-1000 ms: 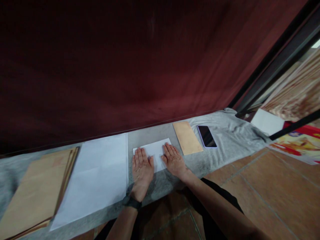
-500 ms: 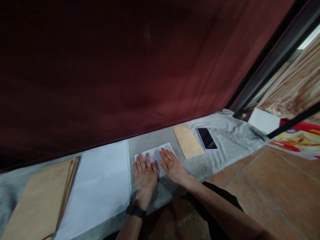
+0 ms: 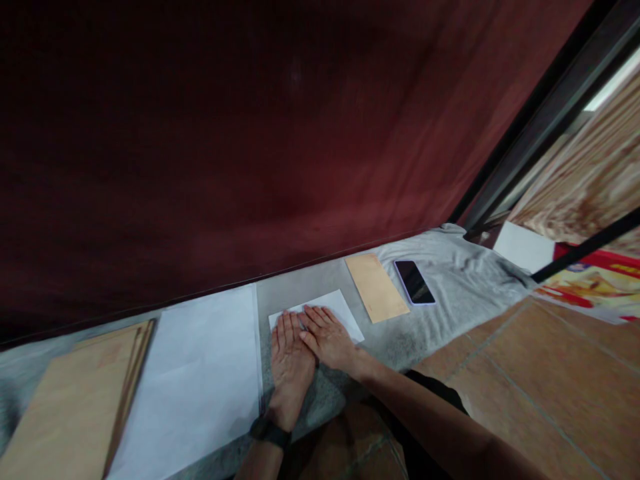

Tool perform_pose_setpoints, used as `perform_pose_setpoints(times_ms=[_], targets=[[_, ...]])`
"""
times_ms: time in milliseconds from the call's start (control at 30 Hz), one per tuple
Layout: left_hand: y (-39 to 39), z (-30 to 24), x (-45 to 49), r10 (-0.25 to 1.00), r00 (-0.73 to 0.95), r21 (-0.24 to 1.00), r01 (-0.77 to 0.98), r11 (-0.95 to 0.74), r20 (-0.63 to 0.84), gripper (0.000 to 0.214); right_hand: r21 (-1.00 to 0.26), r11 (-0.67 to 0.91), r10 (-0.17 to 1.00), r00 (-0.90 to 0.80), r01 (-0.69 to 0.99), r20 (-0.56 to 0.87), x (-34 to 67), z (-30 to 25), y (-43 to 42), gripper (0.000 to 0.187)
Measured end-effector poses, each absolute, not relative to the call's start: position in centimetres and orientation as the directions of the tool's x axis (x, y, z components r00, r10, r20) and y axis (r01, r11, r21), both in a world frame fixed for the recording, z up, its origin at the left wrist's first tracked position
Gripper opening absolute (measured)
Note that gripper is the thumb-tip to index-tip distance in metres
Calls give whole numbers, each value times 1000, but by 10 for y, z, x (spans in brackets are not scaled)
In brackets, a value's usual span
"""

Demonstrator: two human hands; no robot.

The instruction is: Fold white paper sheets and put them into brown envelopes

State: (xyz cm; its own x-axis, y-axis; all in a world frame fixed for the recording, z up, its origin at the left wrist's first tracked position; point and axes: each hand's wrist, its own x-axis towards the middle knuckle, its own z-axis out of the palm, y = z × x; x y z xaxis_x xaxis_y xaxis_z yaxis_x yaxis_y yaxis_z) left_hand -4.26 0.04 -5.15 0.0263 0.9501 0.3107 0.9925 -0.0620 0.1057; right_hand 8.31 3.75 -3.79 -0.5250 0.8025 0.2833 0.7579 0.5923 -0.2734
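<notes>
In the head view, a thin white rectangular sheet of paper (image 3: 345,315) lay flat on the grey cloth-covered counter (image 3: 400,343), between its front and back edges and about midway along the visible length. The left hand (image 3: 293,353), a black band (image 3: 270,432) at its wrist, was spread flat over the sheet's left part, fingers straight toward the counter's back edge. The right hand (image 3: 331,341) lay flat beside it, fingers slanting leftward, its thumb against or over the left hand; which, I could not tell. Neither was curled round anything.

The sheet looked very light and limp, easy to crease or tear, and likely to slide on the cloth unless pressed; whether it was folded in layers was hidden. Its bare right end seemed the best hold: a gentle pinch at the corner facing the counter's front edge, the other palm steadying the rest.

Toward the counter's right end lay a tan rectangular paper envelope (image 3: 377,287), then a black-screened phone with a lilac rim (image 3: 414,282). Toward its left end lay large white paper sheets (image 3: 200,373) and a brown paper envelope stack (image 3: 75,400).
</notes>
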Motion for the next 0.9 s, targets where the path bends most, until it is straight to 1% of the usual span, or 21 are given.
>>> perform_pose_setpoints(times_ms=[133, 233, 367, 633, 700, 833, 900], targets=[[0, -47, -42, 946, 33, 93, 993, -66, 322, 57, -233, 564, 817, -492, 792, 301, 88, -42, 45, 48], [0, -45, -42, 944, 13, 129, 990, -59, 331, 58, -203, 531, 834, -464, 823, 300, 97, -44, 49, 49], [0, -48, -42, 932, -71, 181, 983, 5, 356, 59, -186, 477, 859, -410, 859, 308, 109, -49, 53, 52], [0, -45, -44, 933, -97, 152, 987, 46, 347, 60, -150, 454, 863, -393, 878, 317, 120, -53, 53, 52], [0, -43, -38, 937, -63, 141, 990, 15, 343, 59, -151, 450, 864, -387, 880, 322, 119, -53, 53, 52], [-3, -43, -22, 945, 108, 105, 984, -146, 307, 56, -159, 457, 860, -388, 875, 332, 118, -53, 53, 51], [-4, -45, -16, 946, 129, 96, 982, -164, 297, 55, -160, 462, 856, -391, 873, 338, 118, -54, 53, 51]])
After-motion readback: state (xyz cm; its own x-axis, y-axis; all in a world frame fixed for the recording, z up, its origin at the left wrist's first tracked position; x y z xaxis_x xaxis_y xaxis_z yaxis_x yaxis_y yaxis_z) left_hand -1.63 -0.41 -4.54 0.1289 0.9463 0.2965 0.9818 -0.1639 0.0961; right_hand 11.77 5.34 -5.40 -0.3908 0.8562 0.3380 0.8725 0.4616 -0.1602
